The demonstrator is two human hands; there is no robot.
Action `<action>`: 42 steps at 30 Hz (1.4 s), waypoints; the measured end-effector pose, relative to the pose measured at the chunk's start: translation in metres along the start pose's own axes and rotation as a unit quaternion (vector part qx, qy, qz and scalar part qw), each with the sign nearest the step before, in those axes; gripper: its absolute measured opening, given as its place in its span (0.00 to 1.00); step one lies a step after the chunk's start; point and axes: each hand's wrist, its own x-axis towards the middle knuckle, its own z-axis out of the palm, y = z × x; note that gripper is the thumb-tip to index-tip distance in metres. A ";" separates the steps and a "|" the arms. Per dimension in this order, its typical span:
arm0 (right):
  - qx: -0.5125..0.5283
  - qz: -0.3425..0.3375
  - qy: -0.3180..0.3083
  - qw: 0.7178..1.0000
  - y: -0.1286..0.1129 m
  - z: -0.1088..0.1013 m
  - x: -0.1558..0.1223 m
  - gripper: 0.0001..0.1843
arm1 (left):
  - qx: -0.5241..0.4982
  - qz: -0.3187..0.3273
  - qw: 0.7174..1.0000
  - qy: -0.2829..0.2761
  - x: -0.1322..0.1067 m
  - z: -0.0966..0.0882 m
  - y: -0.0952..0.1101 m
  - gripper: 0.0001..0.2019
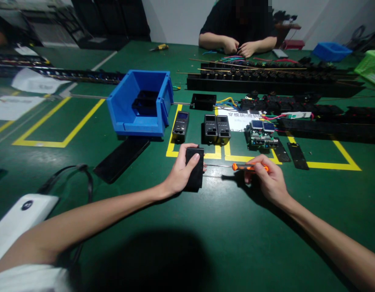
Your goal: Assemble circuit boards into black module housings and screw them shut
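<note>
Closed round a small black plastic housing (194, 174), my left hand (182, 168) keeps it just above or on the green table, thumb across its face. My right hand (268, 176) grips an orange-handled screwdriver (251, 166), its thin shaft pointing left with the tip at the housing's right side. Whether the tip sits in a screw cannot be made out. Behind the housing stand a black module with a small screen (180, 126) and two black open-fronted cases (217, 129). Farther right lie green circuit boards with small displays (262, 135).
A blue bin (139, 123) with black parts stands left of the modules, a black phone (122, 159) before it. A white power bank (24, 221) with a cable lies at left. Long black rails (266, 84) cross the back, where another person's hands (240, 46) work on wires.
</note>
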 end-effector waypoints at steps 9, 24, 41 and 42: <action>0.002 -0.044 0.021 0.999 0.004 -0.003 -0.002 0.11 | -0.002 0.000 1.000 0.000 0.000 0.001 0.001 0.19; 0.028 -0.036 -0.010 0.999 0.003 -0.002 -0.002 0.14 | 0.000 -0.001 1.000 0.004 0.000 0.000 -0.001 0.19; 0.013 -0.034 -0.007 0.999 -0.006 0.002 -0.001 0.08 | 0.009 0.005 1.000 0.003 0.000 0.000 -0.001 0.18; 0.010 -0.031 -0.007 0.999 -0.006 0.002 -0.001 0.08 | 0.009 0.006 1.000 0.004 0.000 0.000 -0.001 0.18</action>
